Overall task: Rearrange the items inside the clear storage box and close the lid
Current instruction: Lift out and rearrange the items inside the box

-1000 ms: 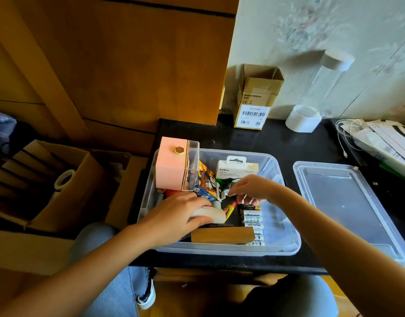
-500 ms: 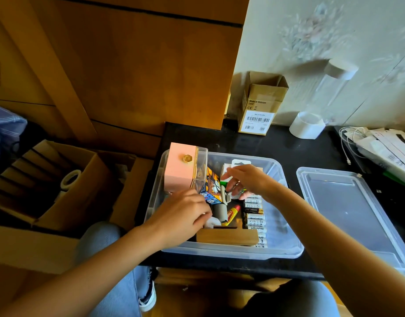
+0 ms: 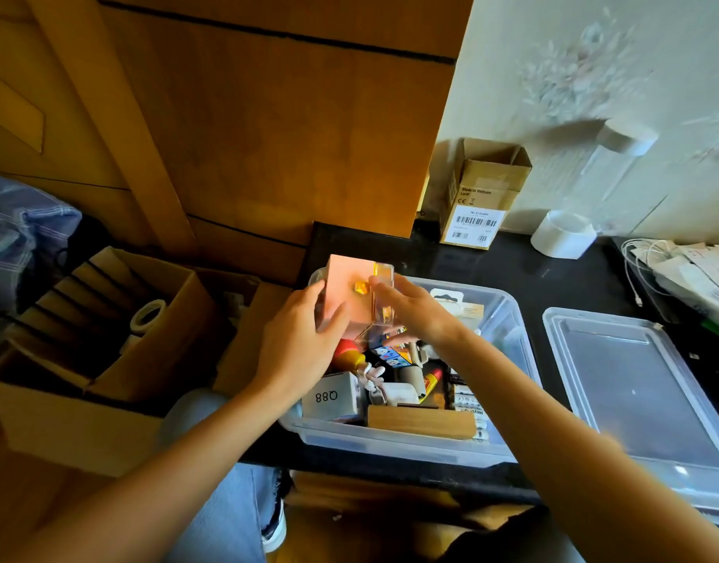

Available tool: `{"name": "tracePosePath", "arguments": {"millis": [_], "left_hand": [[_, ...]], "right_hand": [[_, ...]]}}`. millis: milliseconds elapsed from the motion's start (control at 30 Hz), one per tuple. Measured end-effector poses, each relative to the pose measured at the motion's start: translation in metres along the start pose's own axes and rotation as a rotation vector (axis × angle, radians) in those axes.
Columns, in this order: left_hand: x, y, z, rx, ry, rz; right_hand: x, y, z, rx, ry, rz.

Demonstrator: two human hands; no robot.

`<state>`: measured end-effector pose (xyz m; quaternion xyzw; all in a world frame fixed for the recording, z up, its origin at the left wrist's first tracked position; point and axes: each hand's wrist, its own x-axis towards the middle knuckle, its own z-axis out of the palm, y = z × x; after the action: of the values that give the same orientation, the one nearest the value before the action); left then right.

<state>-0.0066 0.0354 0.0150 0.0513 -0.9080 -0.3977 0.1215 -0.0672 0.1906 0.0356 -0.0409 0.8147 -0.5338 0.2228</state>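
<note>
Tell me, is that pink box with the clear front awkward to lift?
Probably rigid: the pink box keeps flat faces and straight edges between the left hand and right hand. Its glossy clear front may be slippery. Tall and narrow, it could tip if stood upright.

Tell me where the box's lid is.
The lid lies flat on the black table, right of the clear box, off it.

Orange-brown wooden cabinet panels (image 3: 268,115) at back left, pale floral-patterned wall (image 3: 593,75) at right, black surface (image 3: 512,270) below, warm light
</note>
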Motion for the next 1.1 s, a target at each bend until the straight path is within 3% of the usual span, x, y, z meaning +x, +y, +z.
{"name": "tracePosePath", "arguments": {"millis": [133,300,400,600,900,1000,1100], "left_hand": [[-0.007,0.020,-0.004,-0.278,0.035,0.063],[-0.008,0.045,0.007,-0.642,-0.147,-0.057],[-0.005,0.052,0.018,-0.733,-0.304,-0.151],[-0.008,0.048,0.044,-0.576,-0.497,-0.187],[-0.002,0.041,0.059,-0.310,-0.683,-0.109],[-0.003,0.033,0.049,-0.180,-0.584,0.021],[-0.001,0.016,0.027,0.006,-0.352,0.149]], "right_hand": [[-0.010,0.002,-0.011,0.113,0.083,-0.267],[-0.025,0.011,-0.032,0.160,0.129,-0.303],[-0.034,0.023,-0.043,0.124,0.200,-0.275],[-0.041,0.061,-0.049,0.124,0.355,-0.213],[-0.038,0.095,-0.042,-0.004,0.337,-0.057],[-0.038,0.092,-0.046,-0.174,0.395,0.018],[-0.042,0.073,-0.043,-0.396,0.572,-0.128]]}}
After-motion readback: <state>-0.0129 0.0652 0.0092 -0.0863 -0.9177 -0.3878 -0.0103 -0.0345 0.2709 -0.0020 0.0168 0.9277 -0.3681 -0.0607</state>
